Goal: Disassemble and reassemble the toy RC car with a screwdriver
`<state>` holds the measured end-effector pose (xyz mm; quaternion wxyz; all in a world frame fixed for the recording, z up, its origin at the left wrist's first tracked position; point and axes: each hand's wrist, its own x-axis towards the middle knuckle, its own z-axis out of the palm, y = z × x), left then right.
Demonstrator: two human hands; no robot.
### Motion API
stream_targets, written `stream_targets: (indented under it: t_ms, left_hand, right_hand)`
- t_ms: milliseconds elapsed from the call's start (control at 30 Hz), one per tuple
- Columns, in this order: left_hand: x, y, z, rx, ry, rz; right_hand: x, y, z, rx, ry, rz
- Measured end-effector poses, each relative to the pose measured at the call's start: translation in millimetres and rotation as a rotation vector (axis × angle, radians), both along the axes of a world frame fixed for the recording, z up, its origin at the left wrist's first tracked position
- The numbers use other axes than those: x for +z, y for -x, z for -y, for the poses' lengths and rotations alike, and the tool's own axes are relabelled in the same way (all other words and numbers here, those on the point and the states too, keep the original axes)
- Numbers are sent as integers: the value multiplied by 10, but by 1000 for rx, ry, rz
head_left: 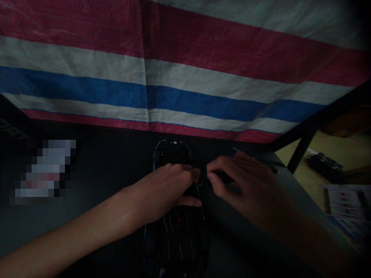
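A dark toy car or similar black model with blue edges (pixel 176 247) lies lengthwise on the dark table (pixel 113 154). My left hand (pixel 171 187) rests across its middle, fingers bent around its right side, with the thumb lower down. Just right of the model, my right hand (pixel 240 179) has thumb and forefinger pinched together; what they hold, if anything, is too dark to make out. A thin metal rod (pixel 239 151) shows beyond the right hand's knuckles. Small red and pale details are visible on the model's body.
A pixelated pale object (pixel 46 170) lies at the left of the table. Behind the table hangs a red, white and blue striped sheet (pixel 174 100). Dark frame bars (pixel 301 146) stand at the right, with a black object (pixel 324 166) and printed papers (pixel 346 202) beyond.
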<state>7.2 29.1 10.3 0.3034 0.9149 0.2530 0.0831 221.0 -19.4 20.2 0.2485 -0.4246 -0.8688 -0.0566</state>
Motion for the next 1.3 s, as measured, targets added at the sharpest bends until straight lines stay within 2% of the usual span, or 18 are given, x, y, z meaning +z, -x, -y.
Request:
stream_targets:
  t_ms: [267, 433, 600, 767, 1000, 1200, 1300]
  left_hand:
    - [-28, -4, -32, -24, 41, 47]
    - [14, -14, -22, -12, 61, -13]
    - [34, -9, -11, 2, 41, -9]
    - [25, 4, -12, -14, 53, 45]
    - [-25, 20, -21, -18, 18, 52]
    - [-38, 14, -28, -24, 10, 45]
    - [-47, 20, -6, -17, -14, 43]
  right_hand:
    - [2, 28, -42, -67, -89, -1]
    - [92, 43, -12, 53, 34, 50]
    - [119, 36, -16, -61, 19, 89]
    - [119, 38, -5, 59, 90, 68]
    - [126, 85, -34, -37, 70, 61]
    - [80, -12, -52, 48, 66, 2]
    - [52, -63, 10, 123, 204, -90]
